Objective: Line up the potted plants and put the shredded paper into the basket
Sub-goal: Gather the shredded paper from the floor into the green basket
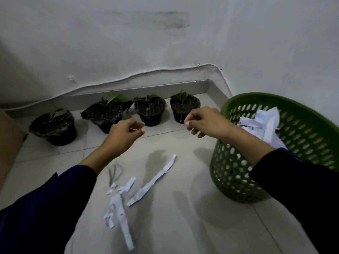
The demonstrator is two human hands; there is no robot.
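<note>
Several potted plants in black plastic bags stand in a row along the wall: one at the left [55, 127], one leaning [104, 114], and two upright [149, 111] [183, 107]. A green perforated basket [238, 173] stands at the right with white shredded paper [264, 123] inside. More paper strips [152, 182] [121, 208] lie on the floor tiles below my arms. My left hand [126, 132] hovers in front of the middle pots, fingers curled together. My right hand [205, 121] hovers by the basket's left rim, fingertips pinched. I see nothing clearly held in either.
A brown cardboard box [7, 140] sits at the left edge. A thin grey loop [115, 173] lies on the tiles near the strips. A white cable [128, 77] runs along the wall above the skirting. The wall corner is behind the basket.
</note>
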